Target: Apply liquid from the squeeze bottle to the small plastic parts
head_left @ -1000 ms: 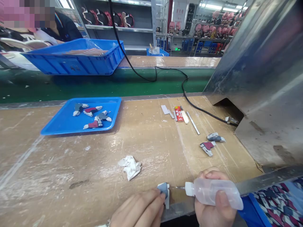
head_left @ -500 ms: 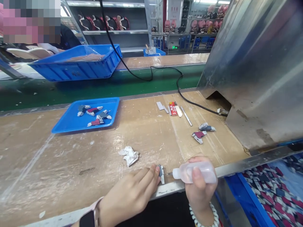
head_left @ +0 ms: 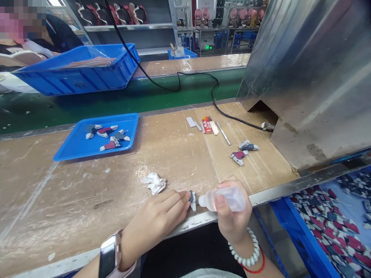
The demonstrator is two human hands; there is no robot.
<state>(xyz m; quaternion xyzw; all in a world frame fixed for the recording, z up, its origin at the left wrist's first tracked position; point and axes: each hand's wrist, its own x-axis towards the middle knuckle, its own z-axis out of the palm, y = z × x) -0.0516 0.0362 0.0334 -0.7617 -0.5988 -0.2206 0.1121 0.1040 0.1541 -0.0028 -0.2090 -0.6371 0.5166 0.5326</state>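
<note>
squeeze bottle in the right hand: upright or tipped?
Tipped, lying roughly sideways. The right hand holds the squeeze bottle with its nozzle pointing left at the small part.

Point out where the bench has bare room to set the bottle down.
Bare bench lies between the blue tray and the small tools, and left of the crumpled tissue. It is crowded at the front edge, where the left hand pins a small part against the right hand and its bottle.

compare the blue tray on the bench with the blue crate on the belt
The blue tray is shallow and lies flat on the wooden bench; the blue crate is deep-walled and sits on the green belt. The tray holds a few small painted parts; the crate holds flat striped sheets. Both are blue plastic.
</note>
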